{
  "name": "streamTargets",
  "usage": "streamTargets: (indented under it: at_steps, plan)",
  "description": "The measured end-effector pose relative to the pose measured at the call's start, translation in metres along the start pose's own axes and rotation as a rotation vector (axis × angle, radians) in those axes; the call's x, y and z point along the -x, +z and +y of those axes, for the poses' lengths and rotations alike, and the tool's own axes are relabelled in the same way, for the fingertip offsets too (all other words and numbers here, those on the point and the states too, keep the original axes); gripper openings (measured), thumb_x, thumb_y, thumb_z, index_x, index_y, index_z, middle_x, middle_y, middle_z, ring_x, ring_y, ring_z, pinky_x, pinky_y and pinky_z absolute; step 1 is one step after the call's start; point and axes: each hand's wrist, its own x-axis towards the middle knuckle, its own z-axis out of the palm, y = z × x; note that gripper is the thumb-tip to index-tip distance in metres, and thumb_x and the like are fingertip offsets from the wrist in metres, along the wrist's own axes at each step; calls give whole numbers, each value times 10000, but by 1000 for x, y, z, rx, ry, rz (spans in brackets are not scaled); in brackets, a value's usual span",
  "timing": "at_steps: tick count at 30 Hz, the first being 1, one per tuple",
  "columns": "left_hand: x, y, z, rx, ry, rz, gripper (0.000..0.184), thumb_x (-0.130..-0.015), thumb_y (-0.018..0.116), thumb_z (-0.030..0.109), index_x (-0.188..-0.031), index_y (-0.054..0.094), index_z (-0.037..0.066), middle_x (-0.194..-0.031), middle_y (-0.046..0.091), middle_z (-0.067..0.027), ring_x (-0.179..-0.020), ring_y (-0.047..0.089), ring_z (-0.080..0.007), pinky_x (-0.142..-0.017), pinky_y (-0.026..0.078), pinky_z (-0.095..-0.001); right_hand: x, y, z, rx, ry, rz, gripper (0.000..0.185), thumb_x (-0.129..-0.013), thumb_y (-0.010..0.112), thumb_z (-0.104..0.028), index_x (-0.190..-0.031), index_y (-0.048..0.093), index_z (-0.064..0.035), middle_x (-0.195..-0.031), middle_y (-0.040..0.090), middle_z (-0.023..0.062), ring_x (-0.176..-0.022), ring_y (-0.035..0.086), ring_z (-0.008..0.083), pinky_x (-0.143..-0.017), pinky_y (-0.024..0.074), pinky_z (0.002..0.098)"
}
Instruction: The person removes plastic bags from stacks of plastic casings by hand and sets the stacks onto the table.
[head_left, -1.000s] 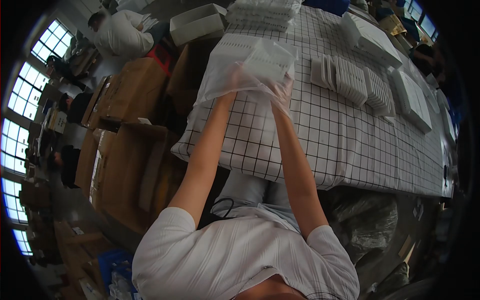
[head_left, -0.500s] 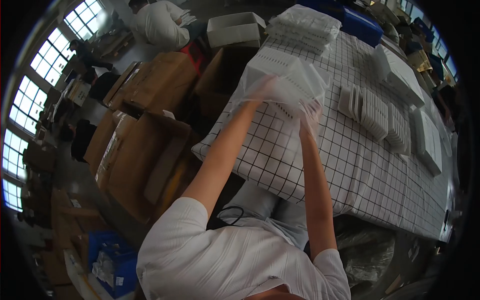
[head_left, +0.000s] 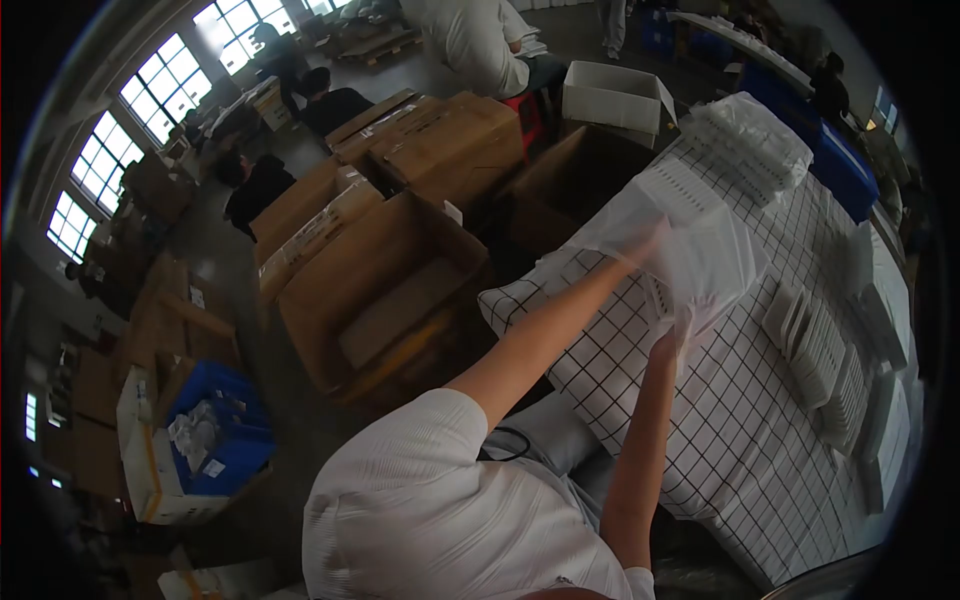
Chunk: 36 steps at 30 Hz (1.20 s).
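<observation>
A clear plastic bag (head_left: 735, 262) with white slotted pieces (head_left: 682, 192) in it lies at the near left part of the table with a checked cloth (head_left: 620, 360). My left hand (head_left: 652, 243) is under or inside the film at the bag's left side, its fingers blurred. At the bag's near edge is my right hand (head_left: 688, 322), closed on the film. Rows of white slotted pieces (head_left: 818, 355) stand on the cloth to the right. Bagged white pieces (head_left: 750, 145) are stacked beyond the bag.
Open cardboard boxes (head_left: 400, 290) stand left of the table. A white box (head_left: 612, 98) is behind them, near a seated person (head_left: 470, 45). Blue crates stand at the lower left (head_left: 215, 420) and beyond the table (head_left: 845, 170). White packs (head_left: 885, 430) lie at the right.
The view has swung left, so the table and bag appear farther right and tilted. Both hands have stayed at the bag. More boxes and the lower-left blue crate show.
</observation>
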Motion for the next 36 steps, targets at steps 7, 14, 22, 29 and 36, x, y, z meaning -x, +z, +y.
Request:
streamTargets:
  at_steps: [7,14,22,29,36]
  plan:
    - [30,3,27,101,-217,173,859,-923,392,648,-1468,276,-6,-1530,249,-171,-1412,228,-306,-1156,166,-382,32,10,-9,236,-178,-33,679,-893,606,-239,-1435,278,7,-1477,314,182,-1344,334,342,-1107,270,454]
    - [36,2,15,119,-308,98,912,-900,337,710,-1502,208,37,-1567,186,-126,-1441,165,-288,-1165,136,-399,22,7,-29,558,-127,-100,703,-913,610,-274,-1454,261,9,-1492,283,212,-1334,334,364,-1095,254,453]
    - [107,-36,16,-44,-100,-192,712,-955,447,553,-1462,330,67,-1503,312,-122,-1377,300,-261,-1116,256,-351,69,14,-59,633,-76,-82,933,-845,699,-306,-1504,101,-28,-1528,161,219,-1397,218,351,-1136,195,423]
    - [134,-2,46,-42,-175,38,670,-949,532,478,-1383,408,-17,-1340,499,-138,-1230,468,-257,-1011,374,-356,71,24,-77,316,41,-90,962,-816,723,-211,-1514,82,-51,-1522,195,182,-1385,239,313,-1106,248,384]
    - [143,-8,55,186,-221,81,687,-879,664,437,-1354,438,-5,-1269,538,-119,-1170,490,-208,-963,399,-340,86,19,-60,657,-58,-4,868,-835,679,-128,-1502,131,-40,-1475,276,169,-1374,271,306,-1120,246,383]
